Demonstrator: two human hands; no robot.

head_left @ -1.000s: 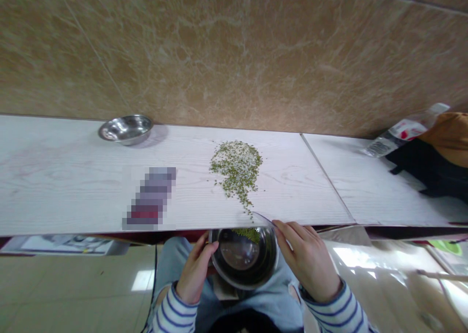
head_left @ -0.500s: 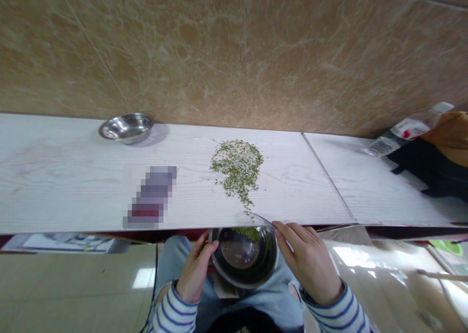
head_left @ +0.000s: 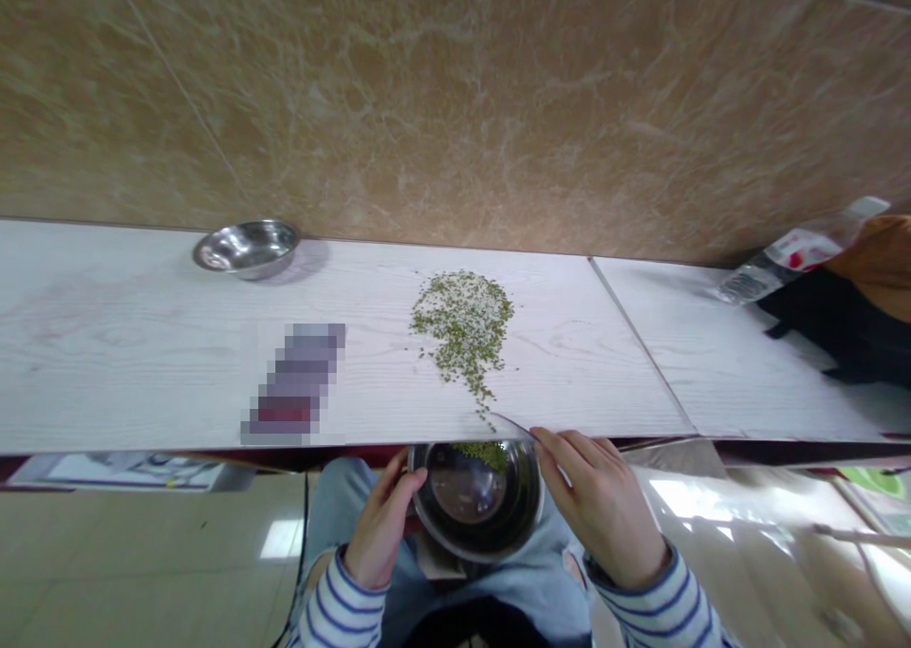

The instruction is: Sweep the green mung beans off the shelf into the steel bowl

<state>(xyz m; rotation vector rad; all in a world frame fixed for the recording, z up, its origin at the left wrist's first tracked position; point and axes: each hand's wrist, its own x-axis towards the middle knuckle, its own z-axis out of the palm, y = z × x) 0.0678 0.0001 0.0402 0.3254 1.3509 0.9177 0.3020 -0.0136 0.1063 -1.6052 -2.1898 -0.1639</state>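
Note:
My left hand is closed on the left rim of a round steel bowl, held over my lap under the table's front edge. Small green beans lie inside it by the far wall. Pinched in my right hand is a thin, curved, dark-edged piece, its kind unclear. It reaches over the table edge, close to the near tip of a pile of green beans mixed with white grains. That pile spreads across the white table, with a narrow trail running toward the bowl.
A shallow steel bowl stands at the back left on the table. Nearer lies a blurred-out flat object. On the right are a clear plastic bottle and a black-and-brown item. A tiled wall rises behind.
Almost nothing differs. The thin piece in my right hand shows a slightly changed angle at the table edge; both hands, the bowl and the pile stay in place.

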